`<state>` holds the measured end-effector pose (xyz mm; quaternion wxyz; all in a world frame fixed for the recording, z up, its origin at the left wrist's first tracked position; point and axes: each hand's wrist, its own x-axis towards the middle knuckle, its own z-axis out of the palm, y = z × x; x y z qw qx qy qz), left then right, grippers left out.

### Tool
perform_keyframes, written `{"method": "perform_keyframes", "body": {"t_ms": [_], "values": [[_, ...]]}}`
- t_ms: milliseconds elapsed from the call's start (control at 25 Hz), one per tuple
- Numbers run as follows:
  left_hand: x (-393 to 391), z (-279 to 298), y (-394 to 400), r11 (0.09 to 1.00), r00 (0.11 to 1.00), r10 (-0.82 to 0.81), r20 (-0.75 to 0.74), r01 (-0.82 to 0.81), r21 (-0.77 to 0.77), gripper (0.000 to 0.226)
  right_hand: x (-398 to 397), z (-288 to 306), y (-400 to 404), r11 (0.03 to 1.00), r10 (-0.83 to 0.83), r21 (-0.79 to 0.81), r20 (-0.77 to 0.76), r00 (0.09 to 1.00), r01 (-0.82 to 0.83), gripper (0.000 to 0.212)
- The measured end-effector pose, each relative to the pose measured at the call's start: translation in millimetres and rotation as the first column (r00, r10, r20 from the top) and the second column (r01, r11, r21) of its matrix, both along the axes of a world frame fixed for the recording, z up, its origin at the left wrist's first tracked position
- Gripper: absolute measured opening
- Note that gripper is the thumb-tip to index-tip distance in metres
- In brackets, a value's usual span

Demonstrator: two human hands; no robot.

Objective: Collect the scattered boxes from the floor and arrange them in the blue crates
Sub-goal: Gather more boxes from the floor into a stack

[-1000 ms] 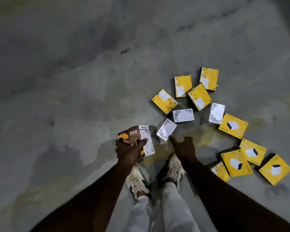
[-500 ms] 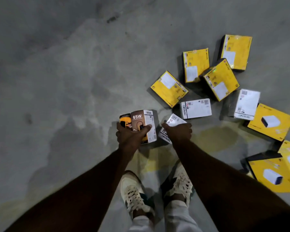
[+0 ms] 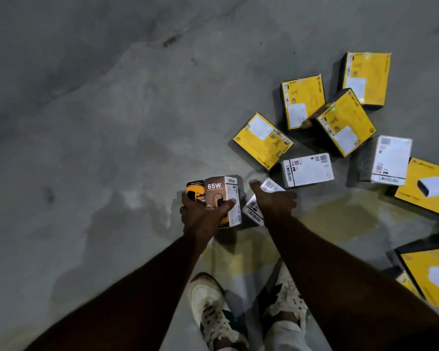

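My left hand grips two small boxes held together, an orange one and a brown one marked 65W, just above the floor. My right hand lies over a small white box on the floor, thumb along its left edge and fingers curled over its right edge. Most of that box is hidden under the hand. Several yellow boxes and two more white boxes lie scattered to the right. No blue crate is in view.
The floor is bare grey concrete with stains. My two feet in pale sneakers stand just behind the hands. More yellow boxes reach the right edge of the view.
My right hand reached forward and came down on the small white box, then spread across it. The view has dropped closer to the floor. My left hand kept its two boxes.
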<state>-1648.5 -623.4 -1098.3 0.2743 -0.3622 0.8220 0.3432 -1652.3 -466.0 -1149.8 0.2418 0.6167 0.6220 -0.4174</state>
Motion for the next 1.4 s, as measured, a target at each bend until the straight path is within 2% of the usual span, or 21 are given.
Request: {"method": "perform_keyframes", "body": {"t_ms": [120,240,320,400,480,560,680,760,880,1000,1040,1120,1240,1320,1400], "values": [[-1,-8,-7,1.000,1.000,-0.004,-0.028,0.004,0.024,0.141,-5,-8,-8,0.996,-0.076,-0.050,-0.021,0.997,0.075,0.107],[5,3,-20,1.000,0.999,0.023,-0.031,-0.023,-0.003,0.150,12,17,-8,0.988,-0.102,-0.130,-0.145,0.984,0.083,0.088],[5,27,-28,0.999,0.999,0.043,-0.023,-0.044,-0.019,0.150,21,54,0,0.971,-0.189,-0.194,-0.272,0.944,0.138,0.069],[4,61,-31,0.998,0.998,0.059,-0.029,-0.060,-0.032,0.151,24,101,14,0.933,-0.296,-0.307,-0.363,0.883,0.187,0.061],[-1,109,-23,0.998,0.998,0.063,-0.020,-0.064,-0.027,0.151,19,158,27,0.904,-0.331,-0.402,-0.434,0.838,0.148,0.047],[-5,153,-3,0.998,0.999,0.032,-0.026,-0.031,0.046,0.147,15,210,29,0.890,-0.301,-0.454,-0.514,0.803,0.043,0.035],[-16,236,33,0.974,0.993,0.052,-0.108,-0.026,0.227,0.128,9,295,34,0.893,-0.186,-0.429,-0.625,0.758,-0.135,0.051],[-22,292,43,0.941,0.989,0.035,-0.143,0.015,0.339,0.100,11,352,48,0.920,-0.085,-0.334,-0.683,0.726,-0.207,0.063],[-20,383,53,0.856,0.996,-0.033,-0.080,0.070,0.513,0.067,23,439,74,0.940,-0.080,-0.288,-0.712,0.697,-0.186,0.068],[-21,473,72,0.814,0.993,-0.046,-0.107,0.099,0.572,0.047,44,521,97,0.934,-0.169,-0.338,-0.700,0.694,-0.114,0.083],[-23,502,79,0.812,0.990,-0.059,-0.127,0.122,0.571,0.049,51,546,105,0.914,-0.252,-0.399,-0.691,0.678,-0.067,0.084],[-29,552,90,0.806,0.980,-0.112,-0.167,0.188,0.562,0.068,65,601,116,0.871,-0.393,-0.492,-0.683,0.616,0.010,0.074],[-35,617,107,0.743,0.941,-0.203,-0.270,0.328,0.583,0.079,86,667,127,0.867,-0.460,-0.493,-0.738,0.495,0.071,0.056],[-33,656,116,0.653,0.896,-0.292,-0.334,0.442,0.615,0.092,104,705,126,0.874,-0.480,-0.460,-0.772,0.416,0.154,0.052],[-24,688,119,0.511,0.807,-0.406,-0.429,0.590,0.626,0.095,125,742,124,0.864,-0.497,-0.421,-0.804,0.327,0.277,0.047]]}}
